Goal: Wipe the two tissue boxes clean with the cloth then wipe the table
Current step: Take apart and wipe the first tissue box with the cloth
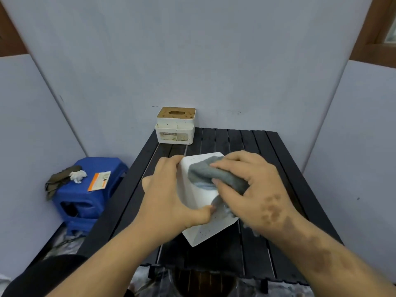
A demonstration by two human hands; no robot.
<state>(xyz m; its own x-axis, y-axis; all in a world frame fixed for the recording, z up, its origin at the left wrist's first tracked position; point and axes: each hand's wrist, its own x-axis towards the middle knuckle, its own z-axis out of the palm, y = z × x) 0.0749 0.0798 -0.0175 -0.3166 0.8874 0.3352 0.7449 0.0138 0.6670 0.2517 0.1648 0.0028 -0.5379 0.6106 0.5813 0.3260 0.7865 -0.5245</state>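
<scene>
A white speckled tissue box (201, 228) lies tilted in the middle of the black slatted table (252, 144). My left hand (167, 196) grips its left side, thumb curled onto its front face. My right hand (250, 189) holds a bunched grey cloth (212, 174) and presses it against the box's upper face. A second tissue box (175, 129), white with a brown wooden lid and a slot, stands upright at the table's far left corner, apart from both hands.
A blue plastic stool (85, 200) stands left of the table, with a dark rag, a crumpled tissue (77, 176) and an orange-and-white packet (99, 181) on it. Pale grey panels wall the table in at the back and sides.
</scene>
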